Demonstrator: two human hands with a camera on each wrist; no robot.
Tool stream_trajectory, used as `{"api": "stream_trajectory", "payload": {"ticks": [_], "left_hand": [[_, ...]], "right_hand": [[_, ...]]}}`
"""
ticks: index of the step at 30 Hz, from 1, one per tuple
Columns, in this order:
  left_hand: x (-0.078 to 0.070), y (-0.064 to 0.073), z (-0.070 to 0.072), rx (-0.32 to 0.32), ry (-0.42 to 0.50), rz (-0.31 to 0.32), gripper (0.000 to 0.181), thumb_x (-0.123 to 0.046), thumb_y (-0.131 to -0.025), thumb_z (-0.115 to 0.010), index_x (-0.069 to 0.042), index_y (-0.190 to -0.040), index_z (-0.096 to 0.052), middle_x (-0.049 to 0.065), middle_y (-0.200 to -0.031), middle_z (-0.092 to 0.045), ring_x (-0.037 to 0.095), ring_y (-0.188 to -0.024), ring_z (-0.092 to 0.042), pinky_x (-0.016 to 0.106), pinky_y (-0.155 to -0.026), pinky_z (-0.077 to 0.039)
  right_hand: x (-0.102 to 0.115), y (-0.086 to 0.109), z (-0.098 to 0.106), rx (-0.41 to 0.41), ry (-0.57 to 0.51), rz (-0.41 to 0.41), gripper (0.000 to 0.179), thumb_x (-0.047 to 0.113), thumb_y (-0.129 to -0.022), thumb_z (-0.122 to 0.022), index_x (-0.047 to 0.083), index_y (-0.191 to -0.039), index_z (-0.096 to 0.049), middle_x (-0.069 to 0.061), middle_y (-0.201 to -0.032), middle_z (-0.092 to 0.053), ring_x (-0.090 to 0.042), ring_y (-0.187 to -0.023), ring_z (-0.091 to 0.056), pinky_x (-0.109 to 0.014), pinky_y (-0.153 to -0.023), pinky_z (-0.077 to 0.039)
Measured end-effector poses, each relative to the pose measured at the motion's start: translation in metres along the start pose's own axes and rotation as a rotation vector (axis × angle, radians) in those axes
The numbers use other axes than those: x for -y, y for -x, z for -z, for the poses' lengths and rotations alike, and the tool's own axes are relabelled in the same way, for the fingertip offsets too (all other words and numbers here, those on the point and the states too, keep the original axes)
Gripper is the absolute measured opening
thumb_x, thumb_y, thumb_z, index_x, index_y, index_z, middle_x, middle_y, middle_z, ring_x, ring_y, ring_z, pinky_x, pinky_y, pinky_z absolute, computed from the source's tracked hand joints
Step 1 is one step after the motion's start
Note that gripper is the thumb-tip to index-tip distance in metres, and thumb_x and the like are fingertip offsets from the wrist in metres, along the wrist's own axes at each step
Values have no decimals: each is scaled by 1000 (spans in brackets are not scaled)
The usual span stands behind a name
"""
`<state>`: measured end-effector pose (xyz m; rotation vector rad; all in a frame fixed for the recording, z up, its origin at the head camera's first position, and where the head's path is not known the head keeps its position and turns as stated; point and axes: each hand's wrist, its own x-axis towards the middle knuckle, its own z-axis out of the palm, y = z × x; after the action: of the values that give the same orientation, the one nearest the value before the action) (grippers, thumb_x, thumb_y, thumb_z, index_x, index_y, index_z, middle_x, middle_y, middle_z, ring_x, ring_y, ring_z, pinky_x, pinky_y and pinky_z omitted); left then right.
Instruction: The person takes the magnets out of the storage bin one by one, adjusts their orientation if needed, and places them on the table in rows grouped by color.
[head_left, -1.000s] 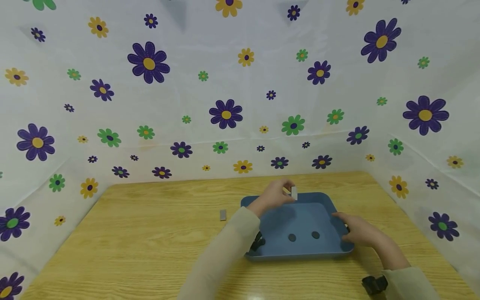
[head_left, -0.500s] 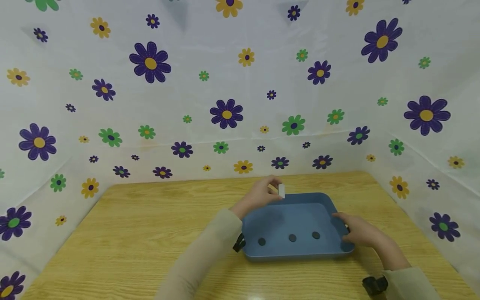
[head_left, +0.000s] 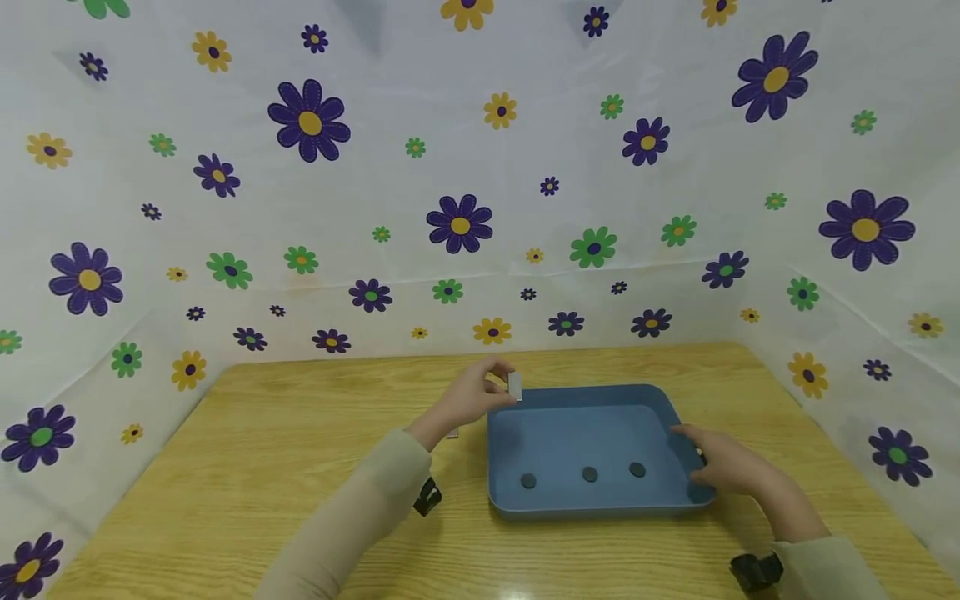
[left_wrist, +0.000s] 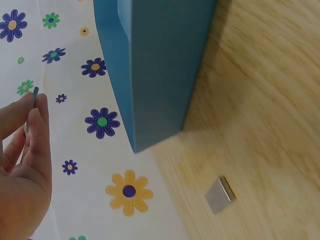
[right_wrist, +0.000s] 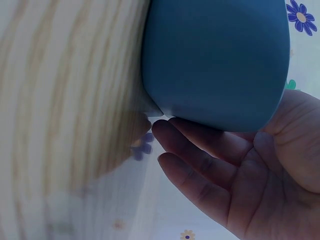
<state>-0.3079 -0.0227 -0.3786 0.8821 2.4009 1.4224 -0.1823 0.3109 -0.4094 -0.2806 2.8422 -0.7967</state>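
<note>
My left hand [head_left: 468,396] pinches a small flat rectangular silver-grey piece [head_left: 515,386] upright between thumb and fingers, above the back left corner of a blue tray [head_left: 585,511]. In the left wrist view the piece shows edge-on as a thin strip [left_wrist: 35,92]. A similar rectangular metal piece [left_wrist: 219,195] lies on the table left of the tray, partly covered by my left forearm in the head view. My right hand [head_left: 727,462] grips the tray's right wall, fingers against its outside and underside in the right wrist view. Three dark round discs [head_left: 590,474] lie in a row inside the tray.
The wood-grain table [head_left: 300,467] stretches left of the tray. A white flower-print sheet [head_left: 420,83] stands behind it and along both sides. Each wrist carries a black strapped device [head_left: 428,497].
My left hand has moved left from above the tray's middle to its left back corner, still pinching the silver-grey piece. My right hand has stayed on the tray's right wall.
</note>
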Motion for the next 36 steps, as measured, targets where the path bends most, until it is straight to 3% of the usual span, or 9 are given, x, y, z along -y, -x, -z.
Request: {"api": "stream_trajectory", "payload": {"ticks": [6, 12, 21, 25, 31, 36], "left_hand": [[14, 12, 12, -14, 41, -5, 37, -5, -80, -64, -1, -114, -50, 11, -105, -50, 20, -82, -59, 31, -67, -49], [24, 24, 20, -19, 84, 22, 37, -1, -81, -62, 1, -115, -48, 13, -105, -48, 21, -83, -60, 40, -70, -49], [27, 45, 37, -24, 137, 37, 39, -2, -82, -61, 2, -118, -47, 17, -108, -47, 25, -88, -59, 45, -73, -47], [42, 47, 43, -43, 130, 59, 38, -2, -82, -61, 0, -118, -48, 15, -108, -47, 26, -90, -58, 45, -74, -47], [53, 54, 54, -81, 141, 110, 39, 3, -82, -59, 5, -119, -46, 17, -105, -46, 27, -87, -59, 47, -74, -46], [58, 64, 63, -125, 145, 149, 39, 3, -81, -60, 3, -118, -47, 16, -105, -47, 23, -85, -59, 46, -75, -46]], "right_hand": [[0, 1, 0, 8, -29, -5, 65, -9, -67, -62, -16, -125, -34, -40, -122, -34, -51, -102, -43, -32, -58, -38], [0, 1, 0, 13, -34, -9, 65, -10, -67, -62, -16, -125, -33, -41, -122, -33, -52, -102, -43, -32, -57, -38], [2, 0, 0, 19, -25, -19, 65, -9, -67, -62, -15, -125, -34, -40, -122, -34, -51, -102, -43, -32, -59, -40], [3, -1, 1, 24, -30, -15, 65, -9, -67, -62, -15, -126, -33, -40, -122, -34, -51, -102, -43, -32, -58, -39], [2, 0, 1, 19, -14, -1, 64, -8, -67, -63, -16, -124, -34, -40, -121, -35, -50, -102, -44, -37, -65, -44], [3, 1, 2, 15, -22, -3, 64, -9, -67, -62, -17, -124, -35, -40, -121, -36, -50, -101, -45, -36, -64, -44]]}}
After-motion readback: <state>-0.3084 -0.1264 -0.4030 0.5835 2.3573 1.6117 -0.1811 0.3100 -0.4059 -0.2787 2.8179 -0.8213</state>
